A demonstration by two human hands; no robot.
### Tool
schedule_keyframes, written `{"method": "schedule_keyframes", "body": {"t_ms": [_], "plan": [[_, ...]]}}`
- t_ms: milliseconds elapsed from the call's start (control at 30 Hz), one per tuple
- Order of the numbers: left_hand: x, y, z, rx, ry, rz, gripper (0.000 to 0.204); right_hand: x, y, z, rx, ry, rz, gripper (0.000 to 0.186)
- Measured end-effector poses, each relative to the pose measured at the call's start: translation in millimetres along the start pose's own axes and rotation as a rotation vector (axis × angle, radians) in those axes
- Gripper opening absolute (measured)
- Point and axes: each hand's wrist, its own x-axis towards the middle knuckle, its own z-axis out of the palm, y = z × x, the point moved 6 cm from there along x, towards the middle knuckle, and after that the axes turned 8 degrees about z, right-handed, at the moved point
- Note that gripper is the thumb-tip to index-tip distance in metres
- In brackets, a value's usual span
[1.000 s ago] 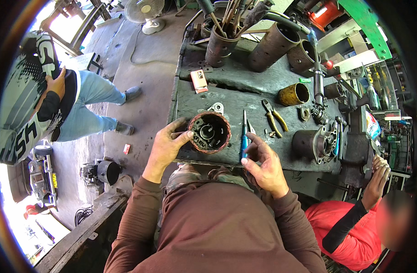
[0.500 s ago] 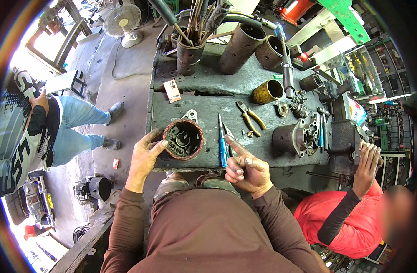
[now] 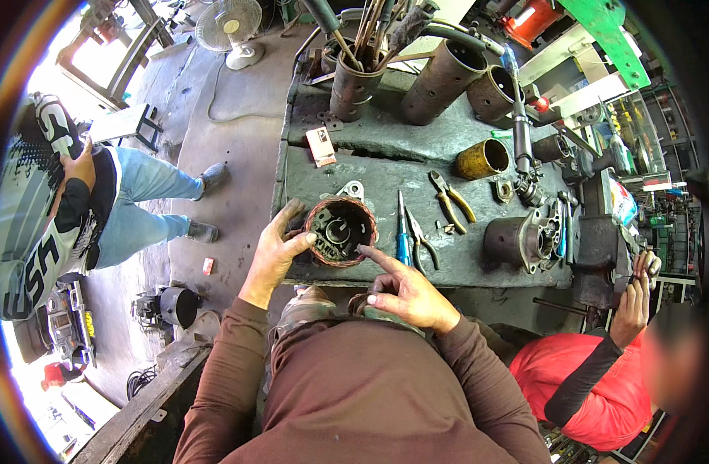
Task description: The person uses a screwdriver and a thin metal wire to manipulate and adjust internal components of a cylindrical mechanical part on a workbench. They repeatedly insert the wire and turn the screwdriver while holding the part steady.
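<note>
A round housing point(image 3: 358, 210) with a reddish-brown wound rim stands at the near left of the workbench, its dark, grimy inner parts facing up. My left hand point(image 3: 275, 255) grips its left side, thumb at the near rim and fingers behind. From the right, my right hand point(image 3: 412, 294) points its stretched index finger at the inside of the right rim; the other fingers are curled and hold nothing. Just right of the housing lie a blue-handled screwdriver point(image 3: 402, 243) and dark-handled pliers point(image 3: 424, 246). Farther right are cutting pliers point(image 3: 451, 203) with yellowish handles.
Metal cylinders point(image 3: 441, 83), a can of rods point(image 3: 353, 91) and a yellow-brown cup point(image 3: 482, 159) stand toward the back. A flanged casing point(image 3: 517, 241) sits at right, before a vise point(image 3: 602, 251). One person point(image 3: 582, 383) is at lower right, another point(image 3: 130, 182) at left.
My right hand has moved left, bringing its index finger from beside the screwdriver to the housing's rim. My left hand stays on the housing. The whole view has shifted slightly.
</note>
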Motion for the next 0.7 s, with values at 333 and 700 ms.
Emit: {"method": "schedule_keyframes", "body": {"t_ms": [333, 700], "plan": [[-13, 21, 25, 0.106, 0.069, -0.001, 0.098, -3, 3, 0, 0.037, 0.048, -0.018, 0.088], [-34, 28, 48, 0.151, 0.082, 0.078, 0.100, 14, 14, 2, -0.025, 0.000, 0.122, 0.083]]}}
